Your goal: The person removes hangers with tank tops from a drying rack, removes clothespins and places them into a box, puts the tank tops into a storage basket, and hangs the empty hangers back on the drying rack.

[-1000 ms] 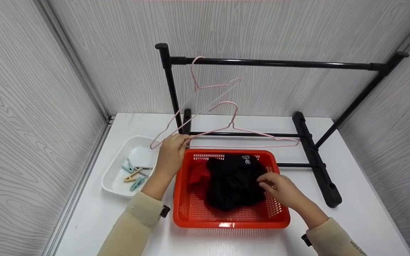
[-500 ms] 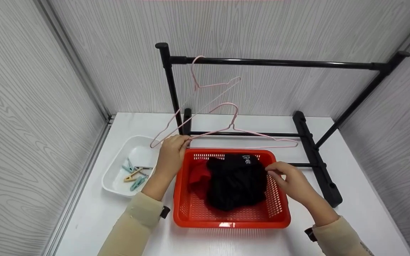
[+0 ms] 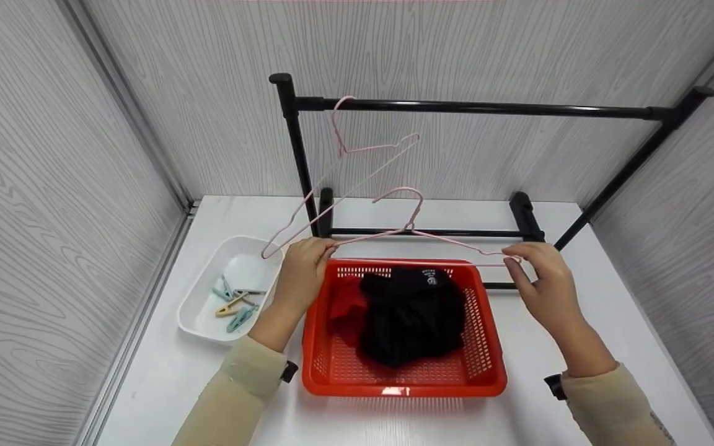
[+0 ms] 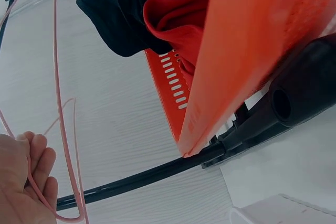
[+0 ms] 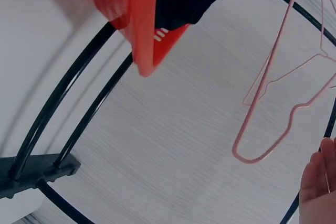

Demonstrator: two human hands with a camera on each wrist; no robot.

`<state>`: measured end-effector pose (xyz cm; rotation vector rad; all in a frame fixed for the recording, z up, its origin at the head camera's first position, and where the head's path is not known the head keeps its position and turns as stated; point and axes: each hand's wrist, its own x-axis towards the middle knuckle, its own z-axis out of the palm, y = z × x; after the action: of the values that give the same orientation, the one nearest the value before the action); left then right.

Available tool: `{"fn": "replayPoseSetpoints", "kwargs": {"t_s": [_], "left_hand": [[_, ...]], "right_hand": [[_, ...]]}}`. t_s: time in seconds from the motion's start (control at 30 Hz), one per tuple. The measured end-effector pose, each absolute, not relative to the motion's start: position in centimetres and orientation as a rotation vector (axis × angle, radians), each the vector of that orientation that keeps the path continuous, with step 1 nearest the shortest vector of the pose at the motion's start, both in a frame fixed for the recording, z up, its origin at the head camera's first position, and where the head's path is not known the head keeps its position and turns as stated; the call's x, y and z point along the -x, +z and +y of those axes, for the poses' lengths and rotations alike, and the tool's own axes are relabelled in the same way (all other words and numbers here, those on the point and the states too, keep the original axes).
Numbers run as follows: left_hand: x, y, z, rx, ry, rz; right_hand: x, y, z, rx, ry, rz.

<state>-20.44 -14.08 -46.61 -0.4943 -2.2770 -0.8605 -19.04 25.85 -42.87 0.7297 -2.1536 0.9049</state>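
In the head view my left hand (image 3: 300, 269) pinches the left end of a pink wire hanger (image 3: 447, 234). The wire also passes through the fingers of my left hand (image 4: 26, 177) in the left wrist view. My right hand (image 3: 543, 279) is at the hanger's other end, thumb and fingers parted around it. The right wrist view shows that hand (image 5: 319, 177) with fingers fairly straight, apart from the hanger (image 5: 242, 150). Below is a red basket (image 3: 403, 391) holding a black garment (image 3: 413, 322) with white print and a red cloth (image 3: 348, 313).
A black rack (image 3: 487, 108) stands behind the basket. Another pink hanger (image 3: 366, 179) hangs from its bar at the left. Left of the basket is a white tray (image 3: 199, 313) with several clothespins (image 3: 233, 306). Grey wood-grain walls (image 3: 444, 49) enclose the table.
My right hand has moved from over the basket, up and right, to the hanger's right end. The hanger has tilted, its hook slightly lower. My left hand has kept its hold.
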Motion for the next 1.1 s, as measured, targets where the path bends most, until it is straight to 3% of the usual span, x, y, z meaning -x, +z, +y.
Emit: {"fn": "replayPoseSetpoints", "kwargs": {"t_s": [0.43,1.1], "left_hand": [[20.4,-46.8,-13.4,0.517,-0.86,-2.301],[20.4,-44.1,-13.4,0.707,-0.671,-2.478]], "right_hand": [[20.1,-45.2,26.9,-0.623,0.816,-2.341],[20.3,-45.8,28.0,-0.513,1.081,-2.241]]}}
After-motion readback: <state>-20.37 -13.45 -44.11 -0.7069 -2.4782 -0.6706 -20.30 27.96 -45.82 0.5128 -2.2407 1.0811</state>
